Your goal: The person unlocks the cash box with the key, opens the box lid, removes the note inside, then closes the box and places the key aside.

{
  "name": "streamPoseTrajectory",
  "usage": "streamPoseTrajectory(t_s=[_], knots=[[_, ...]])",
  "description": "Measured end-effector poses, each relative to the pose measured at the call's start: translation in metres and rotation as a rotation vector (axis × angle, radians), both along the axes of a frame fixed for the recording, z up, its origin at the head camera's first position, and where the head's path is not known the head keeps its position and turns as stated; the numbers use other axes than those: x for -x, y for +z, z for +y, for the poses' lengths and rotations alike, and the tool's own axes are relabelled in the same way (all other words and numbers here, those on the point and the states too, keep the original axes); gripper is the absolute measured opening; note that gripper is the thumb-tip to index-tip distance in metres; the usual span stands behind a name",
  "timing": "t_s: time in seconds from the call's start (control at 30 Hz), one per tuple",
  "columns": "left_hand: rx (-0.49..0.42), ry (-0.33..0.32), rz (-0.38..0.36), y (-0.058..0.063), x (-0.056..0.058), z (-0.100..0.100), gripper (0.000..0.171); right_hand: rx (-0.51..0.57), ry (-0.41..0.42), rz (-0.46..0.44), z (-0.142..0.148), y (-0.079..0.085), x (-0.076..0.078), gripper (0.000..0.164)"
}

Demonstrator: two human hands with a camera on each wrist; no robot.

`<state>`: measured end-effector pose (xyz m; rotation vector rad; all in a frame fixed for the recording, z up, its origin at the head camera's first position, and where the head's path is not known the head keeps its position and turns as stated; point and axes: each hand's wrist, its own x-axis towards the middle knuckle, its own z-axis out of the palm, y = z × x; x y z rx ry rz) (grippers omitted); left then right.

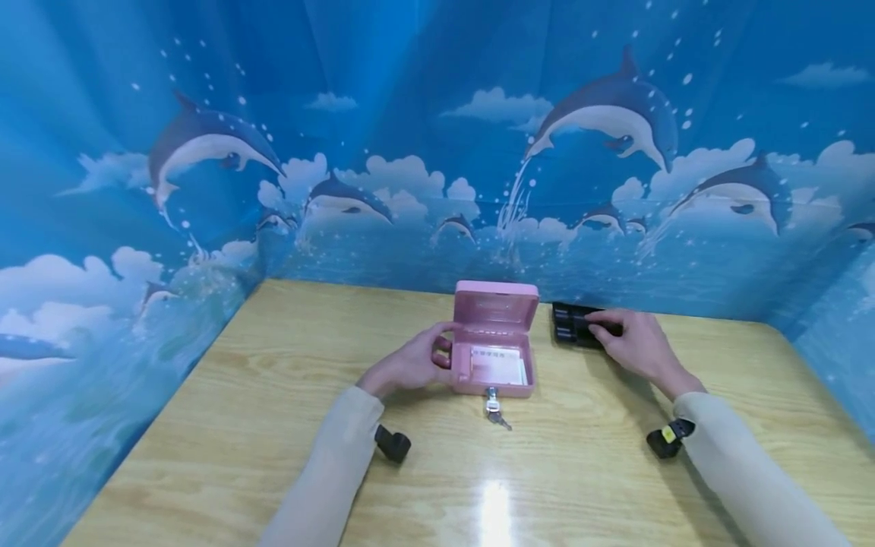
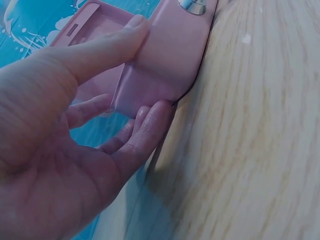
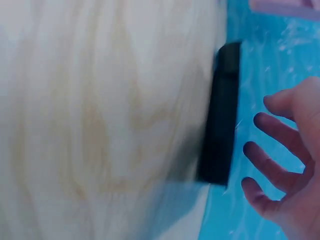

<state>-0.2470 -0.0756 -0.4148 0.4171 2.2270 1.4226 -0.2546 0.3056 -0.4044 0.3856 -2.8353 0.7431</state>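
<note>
A small pink cash box [image 1: 522, 391] stands with its lid [image 1: 495, 308] raised. Inside lie white printed papers [image 1: 497, 366]. Keys [image 1: 494, 408] hang from the lock on its front, and that silver lock [image 2: 194, 5] shows in the left wrist view. My left hand [image 1: 413, 361] grips the box's left end, the thumb at its upper edge and the other fingers curled by its lower corner. To the right, a black compartment tray [image 1: 566, 334] lies near the table's back edge. Over it hovers my right hand [image 1: 639, 346], fingers spread and bent, holding nothing.
Both things stand on a light wood-grain table [image 1: 287, 471]. A blue dolphin-print cloth [image 1: 424, 152] hangs right behind the back edge and along the sides. Black wrist devices [image 1: 393, 444] are worn at both sleeves.
</note>
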Motion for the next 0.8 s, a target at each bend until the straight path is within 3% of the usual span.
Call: streamPoseTrajectory(t_s=[0.1, 0.23, 0.5, 0.8], knots=[[-0.005, -0.001, 0.002, -0.001, -0.001, 0.000, 0.095, 0.046, -0.015, 0.025, -0.010, 0.002, -0.010, 0.026], [-0.004, 0.005, 0.006, -0.001, -0.001, 0.000, 0.094, 0.120, -0.014, -0.031, -0.028, 0.003, -0.023, 0.028], [-0.003, 0.011, 0.008, -0.004, 0.000, 0.002, 0.098, 0.203, 0.099, -0.082, -0.065, -0.002, -0.042, 0.025], [0.025, 0.047, -0.007, -0.004, 0.003, 0.002, 0.095, 0.159, 0.209, -0.086, -0.093, -0.005, -0.037, 0.028]])
